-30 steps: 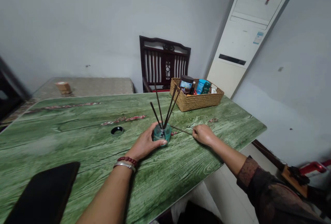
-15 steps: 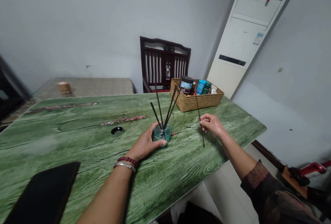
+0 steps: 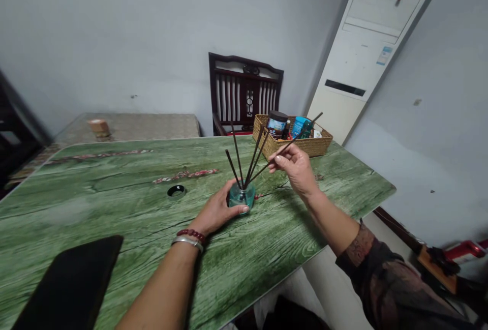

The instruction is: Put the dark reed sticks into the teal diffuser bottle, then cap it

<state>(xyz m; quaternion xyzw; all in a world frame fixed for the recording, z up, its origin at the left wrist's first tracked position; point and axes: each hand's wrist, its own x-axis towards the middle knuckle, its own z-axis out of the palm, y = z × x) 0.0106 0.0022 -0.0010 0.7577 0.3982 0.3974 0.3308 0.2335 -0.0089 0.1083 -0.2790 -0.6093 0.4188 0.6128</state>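
Note:
A small teal glass reed diffuser bottle (image 3: 247,199) stands on the green wood-patterned table (image 3: 145,218). My left hand (image 3: 221,209) is wrapped round its left side, thumb across the front. Several dark reed sticks (image 3: 235,167) fan up out of the bottle's neck. Pinched between the fingers of my right hand (image 3: 295,167) is another dark reed stick (image 3: 303,133), slanting from upper right down to the bottle mouth. Its lower tip is at the neck; whether it is inside I cannot tell. A black ring-shaped cap (image 3: 176,191) lies left of the bottle.
Behind my right hand sits a wicker basket (image 3: 316,147) holding jars and bottles. A black flat object (image 3: 72,279) lies at the near left. Beyond the table are a dark wooden chair (image 3: 247,88), a lower table with a small wooden item (image 3: 99,127), and a tall white air conditioner (image 3: 354,60).
My right hand has moved left and up towards the bottle. The stick in it has swung from nearly upright to a slant, its lower end now at the bottle's neck. My left hand keeps its hold.

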